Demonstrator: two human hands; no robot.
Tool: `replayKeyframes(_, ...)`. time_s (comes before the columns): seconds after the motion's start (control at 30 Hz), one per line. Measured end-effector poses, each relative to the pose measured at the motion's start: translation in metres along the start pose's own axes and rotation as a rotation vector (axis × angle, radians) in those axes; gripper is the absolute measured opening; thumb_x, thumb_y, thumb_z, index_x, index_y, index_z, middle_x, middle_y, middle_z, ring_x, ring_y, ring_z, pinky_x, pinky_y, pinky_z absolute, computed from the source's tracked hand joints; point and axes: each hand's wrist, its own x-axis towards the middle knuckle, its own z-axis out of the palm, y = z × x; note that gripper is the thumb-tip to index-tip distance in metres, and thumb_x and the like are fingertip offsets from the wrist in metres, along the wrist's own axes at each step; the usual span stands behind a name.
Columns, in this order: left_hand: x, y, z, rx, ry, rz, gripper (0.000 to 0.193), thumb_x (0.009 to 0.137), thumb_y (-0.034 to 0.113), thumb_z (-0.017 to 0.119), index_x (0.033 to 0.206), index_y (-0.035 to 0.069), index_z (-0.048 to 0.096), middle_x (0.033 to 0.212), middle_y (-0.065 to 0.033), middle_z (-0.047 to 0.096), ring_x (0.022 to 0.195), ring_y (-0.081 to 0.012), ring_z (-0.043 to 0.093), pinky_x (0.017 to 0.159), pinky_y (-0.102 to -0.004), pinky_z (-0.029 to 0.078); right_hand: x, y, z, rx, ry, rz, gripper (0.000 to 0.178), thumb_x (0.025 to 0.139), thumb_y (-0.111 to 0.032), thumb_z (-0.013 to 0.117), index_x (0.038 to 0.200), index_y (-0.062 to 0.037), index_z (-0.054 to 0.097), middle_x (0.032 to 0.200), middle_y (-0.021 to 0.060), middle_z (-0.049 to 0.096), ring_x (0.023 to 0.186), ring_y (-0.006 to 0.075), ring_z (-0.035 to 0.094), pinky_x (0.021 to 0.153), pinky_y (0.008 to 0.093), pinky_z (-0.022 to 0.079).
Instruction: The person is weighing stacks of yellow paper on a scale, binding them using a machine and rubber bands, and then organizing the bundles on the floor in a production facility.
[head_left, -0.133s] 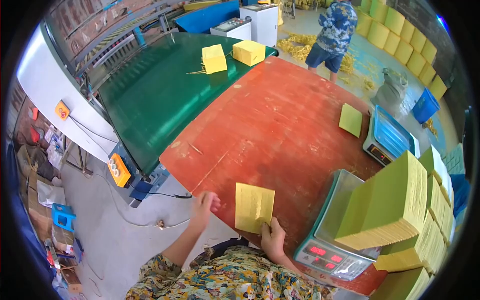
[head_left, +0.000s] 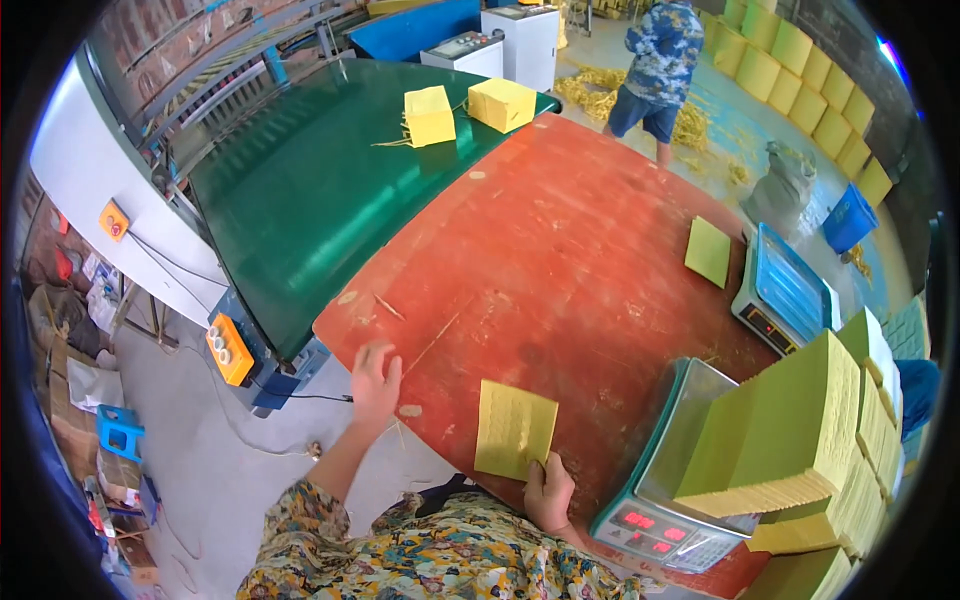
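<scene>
We have a yellow sheet (head_left: 515, 428) in our right hand (head_left: 549, 490), over the near edge of the red desk (head_left: 560, 270), left of the teal-edged scale (head_left: 668, 455). The right hand pinches it by its near right corner, thumb lying on top; the other fingers are mostly hidden beneath. Our left hand (head_left: 375, 385) is empty, its fingers loosely spread and slightly bent, near the desk's left corner and well apart from the sheet.

We judge the sheet light and dry, like coarse paper, with enough stiffness to stay almost flat from one corner. Its face looks rough, so we would expect little slipping, though a hard squeeze could crease or tear it. A corner or edge seems the best place to take hold, with the thumb flat on top and fingers spread below for support. We cannot tell whether it is one sheet or a thin packet.

On the right, a tall yellow stack (head_left: 775, 430) appears to rest on the scale; we judge it far heavier and apt to splay, better held with both hands. Farther off, a greenish-yellow piece (head_left: 708, 252) lies flat beside a blue-topped scale (head_left: 795, 285).
</scene>
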Motion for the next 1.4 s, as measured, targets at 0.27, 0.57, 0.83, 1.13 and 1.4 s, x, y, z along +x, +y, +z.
replayKeyframes(0.27, 0.087, -0.029, 0.002, 0.658, -0.092, 0.234, 0.055, 0.092, 0.031, 0.058, 0.138, 0.005, 0.047, 0.152, -0.0169, 0.033, 0.141, -0.0344, 0.028, 0.116, -0.0477, 0.022, 0.015, -0.012, 0.014, -0.117, 0.137, -0.089, 0.016, 0.085, 0.001, 0.059, 0.100, -0.0005, 0.061, 0.075, 0.0206, 0.062, 0.063, 0.0366, 0.064, 0.056, 0.0400, 0.050)
replayKeyframes(0.57, 0.090, -0.028, -0.001, 0.711, -0.107, 0.249, 0.055, 0.093, 0.035, 0.057, 0.138, 0.006, 0.047, 0.151, -0.0163, 0.035, 0.142, -0.0333, 0.028, 0.117, -0.0472, 0.020, 0.015, -0.010, 0.015, -0.193, 0.114, -0.096, 0.015, 0.085, 0.003, 0.056, 0.099, -0.0003, 0.060, 0.072, 0.0194, 0.061, 0.061, 0.0337, 0.063, 0.055, 0.0373, 0.049)
replayKeyframes(0.83, 0.094, -0.033, 0.002, 0.695, -0.093, 0.251, 0.055, 0.092, 0.035, 0.057, 0.137, 0.005, 0.048, 0.151, -0.0168, 0.035, 0.142, -0.0330, 0.028, 0.117, -0.0478, 0.020, 0.024, -0.011, 0.023, -0.110, 0.147, -0.048, 0.016, 0.087, -0.001, 0.058, 0.103, -0.0012, 0.060, 0.076, 0.0189, 0.063, 0.064, 0.0343, 0.064, 0.058, 0.0384, 0.051)
replayKeyframes(1.13, 0.219, -0.006, 0.028, 0.257, -0.027, 0.576, 0.050, 0.087, 0.013, 0.064, 0.132, -0.002, 0.050, 0.138, -0.0207, 0.049, 0.128, -0.0365, 0.047, 0.104, -0.0415, 0.042, 0.094, -0.016, 0.070, -0.072, 0.263, 0.149, 0.011, 0.090, -0.003, 0.055, 0.099, -0.0027, 0.059, 0.075, 0.0180, 0.060, 0.065, 0.0347, 0.062, 0.060, 0.0399, 0.048)
replayKeyframes(1.4, 0.453, 0.065, 0.132, 0.081, -0.064, 0.696, 0.050, 0.087, 0.011, 0.061, 0.132, -0.005, 0.046, 0.130, -0.0248, 0.052, 0.120, -0.0395, 0.052, 0.099, -0.0438, 0.045, 0.116, -0.038, 0.090, -0.299, 0.392, 0.109, 0.008, 0.090, -0.003, 0.053, 0.094, -0.0007, 0.059, 0.074, 0.0163, 0.061, 0.064, 0.0298, 0.061, 0.059, 0.0375, 0.047)
